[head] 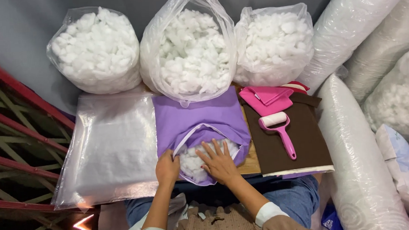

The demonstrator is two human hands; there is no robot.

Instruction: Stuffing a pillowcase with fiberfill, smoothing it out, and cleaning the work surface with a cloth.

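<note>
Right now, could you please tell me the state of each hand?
Left hand: closed, gripping the edge of the purple cushion cover at its opening.
Right hand: open, fingers spread, pressing flat on the white stuffing inside the cover.

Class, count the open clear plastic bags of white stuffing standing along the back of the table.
3: the left bag, the middle bag behind the purple cushion cover, and the right bag behind the pink cloth. More may be hidden off-frame.

Pink lint roller [279, 129] on brown fabric [306, 146]
</note>
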